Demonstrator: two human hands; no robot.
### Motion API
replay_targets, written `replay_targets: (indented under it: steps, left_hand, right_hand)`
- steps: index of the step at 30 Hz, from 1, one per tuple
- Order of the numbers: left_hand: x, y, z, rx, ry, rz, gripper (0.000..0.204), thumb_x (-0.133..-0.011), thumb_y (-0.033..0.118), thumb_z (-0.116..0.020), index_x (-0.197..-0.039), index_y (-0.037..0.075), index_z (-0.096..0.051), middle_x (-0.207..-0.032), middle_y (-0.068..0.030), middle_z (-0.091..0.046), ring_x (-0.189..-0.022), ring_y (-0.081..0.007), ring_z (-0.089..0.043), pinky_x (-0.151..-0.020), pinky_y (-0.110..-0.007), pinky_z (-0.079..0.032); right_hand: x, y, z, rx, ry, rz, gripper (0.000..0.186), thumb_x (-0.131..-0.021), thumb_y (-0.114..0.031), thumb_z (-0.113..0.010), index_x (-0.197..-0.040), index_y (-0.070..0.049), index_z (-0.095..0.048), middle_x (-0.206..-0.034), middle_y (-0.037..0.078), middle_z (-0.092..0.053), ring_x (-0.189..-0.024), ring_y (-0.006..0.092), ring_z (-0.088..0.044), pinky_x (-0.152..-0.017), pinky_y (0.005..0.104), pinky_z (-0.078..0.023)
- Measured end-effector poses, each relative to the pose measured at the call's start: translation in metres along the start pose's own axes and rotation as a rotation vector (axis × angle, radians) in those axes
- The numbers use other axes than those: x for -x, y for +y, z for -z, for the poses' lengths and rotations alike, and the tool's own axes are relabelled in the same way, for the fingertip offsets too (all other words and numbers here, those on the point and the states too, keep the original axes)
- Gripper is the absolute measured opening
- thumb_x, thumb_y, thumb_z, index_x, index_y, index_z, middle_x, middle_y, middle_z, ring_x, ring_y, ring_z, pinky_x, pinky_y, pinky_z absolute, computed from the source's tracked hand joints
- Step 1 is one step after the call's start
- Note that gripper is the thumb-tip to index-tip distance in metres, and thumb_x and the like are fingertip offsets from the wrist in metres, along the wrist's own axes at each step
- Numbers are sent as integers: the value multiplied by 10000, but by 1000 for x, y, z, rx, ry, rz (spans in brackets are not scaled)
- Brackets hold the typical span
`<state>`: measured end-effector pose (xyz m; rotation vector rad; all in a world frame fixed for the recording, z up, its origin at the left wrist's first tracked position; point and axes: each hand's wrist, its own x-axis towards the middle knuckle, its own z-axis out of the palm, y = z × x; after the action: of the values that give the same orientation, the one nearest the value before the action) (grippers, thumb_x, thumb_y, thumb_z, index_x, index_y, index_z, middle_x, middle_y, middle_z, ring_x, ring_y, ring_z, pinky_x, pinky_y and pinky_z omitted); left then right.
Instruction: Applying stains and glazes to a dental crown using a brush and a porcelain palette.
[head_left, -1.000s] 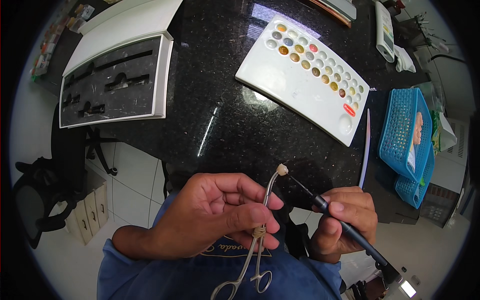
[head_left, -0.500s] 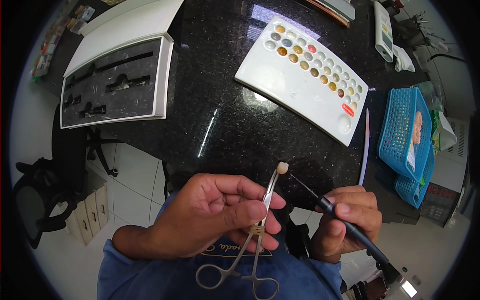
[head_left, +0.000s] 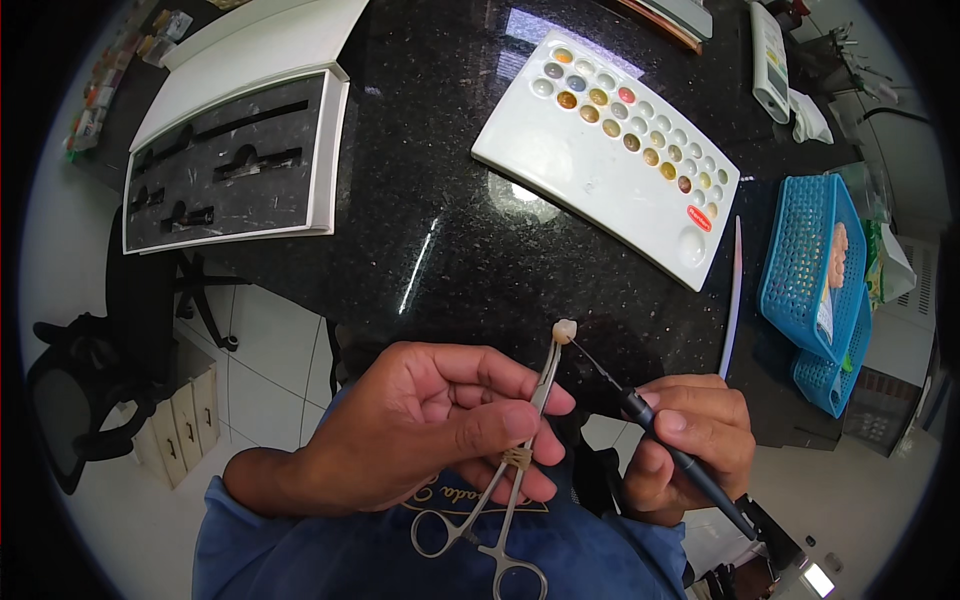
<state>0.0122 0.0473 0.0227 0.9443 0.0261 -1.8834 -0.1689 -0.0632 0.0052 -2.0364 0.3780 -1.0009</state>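
Observation:
My left hand (head_left: 420, 430) is closed on silver locking forceps (head_left: 540, 400), which have tan elastic wound round the shanks and looped handles hanging below. A small cream tooth-shaped piece (head_left: 564, 330) is clamped at their tips. My right hand (head_left: 700, 440) grips a slim dark brush (head_left: 690, 465) like a pen, its fine point at the piece; I cannot tell if it touches. Beyond the hands lies a white palette (head_left: 590, 170) with rows of round wells, many holding coloured pastes.
An open white box (head_left: 325, 160) with a slotted dark insert sits left on the black counter (head_left: 410, 150). Blue baskets (head_left: 790, 260), a pale slender stick (head_left: 733, 290) and a white device (head_left: 770, 60) are on the right. A black chair (head_left: 70, 390) is lower left.
The forceps and piece have turned in my left hand and shifted slightly upward. The brush point has moved away, then back leftward to the piece since half a second ago.

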Motion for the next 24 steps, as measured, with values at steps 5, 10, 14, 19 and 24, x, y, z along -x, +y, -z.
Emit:
replay_targets:
  steps: [5, 10, 14, 19, 24]
  left_hand:
    - [-1, 0, -2, -22, 7, 2, 245, -895, 79, -533, -1076, -85, -517, -831, -174, -641, -710, -247, -678, -612, -300, -590]
    - [0, 1, 0, -22, 3, -3, 240, -894, 70, -529, -1074, -89, -515, -832, -177, -641, -713, -245, -678, -616, -299, -591]
    - [-1, 1, -1, -27, 15, -3, 234, -893, 60, -528, -1070, -94, -514, -832, -181, -640, -714, -244, -678, -624, -298, -591]
    - [-4, -4, 1, -34, -23, -15, 214, -890, 47, -530, -1050, -95, -522, -841, -195, -639, -743, -255, -677, -667, -307, -587]
    - [-6, -23, 5, -182, -59, -150, 142, -877, 50, -564, -958, -63, -588, -877, -197, -651, -874, -279, -658, -792, -361, -546]
  right_hand:
    - [-1, 1, 0, 3, 6, 7, 274, -662, 32, -700, -911, 8, -588, -779, 130, -614, -643, 237, -658, -537, 270, -534]
    - [0, 0, -2, -1, 16, -12, 256, -678, 22, -700, -907, 17, -586, -775, 123, -610, -652, 239, -660, -541, 272, -536]
    - [-2, 1, 2, 1, -32, 18, 243, -689, 12, -701, -901, 22, -584, -774, 121, -603, -638, 236, -654, -537, 270, -534]
    - [1, 4, 9, -7, 344, 72, 230, -837, -186, -626, -888, 2, -505, -706, 119, -536, -514, 190, -560, -459, 241, -455]
    - [-23, 12, 31, 228, 389, -205, 177, -786, -94, -608, -888, 39, -553, -779, 134, -567, -619, 137, -547, -556, 215, -436]
